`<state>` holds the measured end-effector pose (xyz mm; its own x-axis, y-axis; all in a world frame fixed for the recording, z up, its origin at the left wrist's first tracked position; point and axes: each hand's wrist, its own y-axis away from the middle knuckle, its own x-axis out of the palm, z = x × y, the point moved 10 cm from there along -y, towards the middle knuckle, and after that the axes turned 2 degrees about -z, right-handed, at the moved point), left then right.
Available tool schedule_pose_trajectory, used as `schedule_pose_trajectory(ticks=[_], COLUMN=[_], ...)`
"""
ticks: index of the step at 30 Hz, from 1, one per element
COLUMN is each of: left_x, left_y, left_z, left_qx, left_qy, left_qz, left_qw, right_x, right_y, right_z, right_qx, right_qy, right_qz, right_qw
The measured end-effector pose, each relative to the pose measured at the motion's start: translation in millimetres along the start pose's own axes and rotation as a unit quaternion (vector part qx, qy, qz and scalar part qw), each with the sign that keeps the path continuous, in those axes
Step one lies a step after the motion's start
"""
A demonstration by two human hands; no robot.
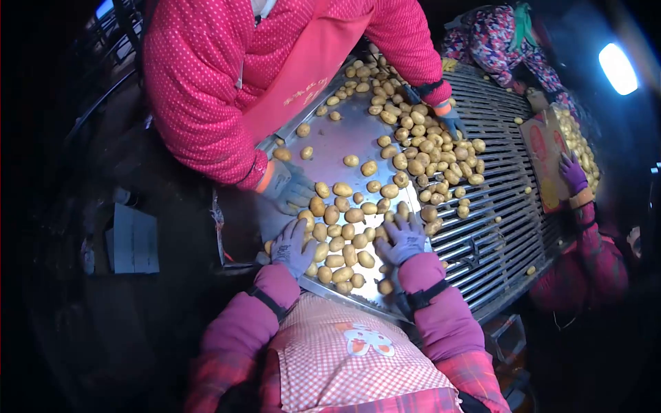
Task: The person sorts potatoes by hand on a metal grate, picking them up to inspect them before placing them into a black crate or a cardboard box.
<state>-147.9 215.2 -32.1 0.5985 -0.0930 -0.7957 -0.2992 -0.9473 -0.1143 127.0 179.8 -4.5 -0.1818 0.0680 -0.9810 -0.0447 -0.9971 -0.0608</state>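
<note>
Both of my hands wear purple-grey work gloves and rest among potatoes (pixel 350 256) on a shiny metal tray (pixel 335 155). At the left edge of this cluster, my left hand (pixel 293 249) has its fingers stretched forward and touches the nearest potatoes. My right hand (pixel 402 241) lies spread on the cluster's right side, with potatoes around its fingertips. Neither hand is wrapped round a potato. A co-worker's grey-gloved hand (pixel 288 188) reaches in just beyond my left hand, while their other gloved hand (pixel 451 122) touches a larger potato pile (pixel 428 148).
A slatted metal rack (pixel 509 165) adjoins the tray on the right. Beyond it, a person's purple-gloved hand (pixel 573 172) touches a cardboard box (pixel 544 157) holding potatoes. Another person in floral clothing (pixel 492 38) bends at the far end. A pale box (pixel 134 239) stands at left.
</note>
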Motion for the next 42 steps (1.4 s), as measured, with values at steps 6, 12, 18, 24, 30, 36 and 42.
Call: schedule_pose_trajectory(ticks=[6,12,18,24,30,36,42], left_x=[19.6,20.4,20.9,11.3,-16.2,68.2,59.3], left_y=[-31.2,-46.9,-48.1,-37.9,-6.5,-0.2,3.8], left_z=[40.3,14.9,29.7,45.5,-10.8,-15.7,-72.2], left_qx=[-0.131,-0.107,-0.114,-0.067,-0.261,-0.383,-0.425], left_qy=[0.062,-0.107,-0.092,0.237,0.700,0.742,0.634], left_qz=[0.156,0.128,0.109,0.072,0.172,0.218,0.246], left_qw=[0.977,0.980,0.983,0.966,0.642,0.506,0.598], right_x=[-55.7,-71.7,6.5,-35.2,-59.1,-90.8,-66.4], right_y=[38.9,82.0,58.4,47.1,65.6,49.6,36.2], right_z=[2.6,98.0,107.6,82.8,-2.3,-76.5,-138.5], right_qx=[0.047,-0.141,-0.120,-0.059,0.022,0.168,0.263], right_qy=[-0.115,-0.129,-0.096,-0.158,-0.101,-0.144,-0.063], right_qz=[-0.003,0.026,0.095,0.022,-0.061,-0.137,-0.183], right_qw=[0.992,0.981,0.984,0.985,0.993,0.966,0.945])
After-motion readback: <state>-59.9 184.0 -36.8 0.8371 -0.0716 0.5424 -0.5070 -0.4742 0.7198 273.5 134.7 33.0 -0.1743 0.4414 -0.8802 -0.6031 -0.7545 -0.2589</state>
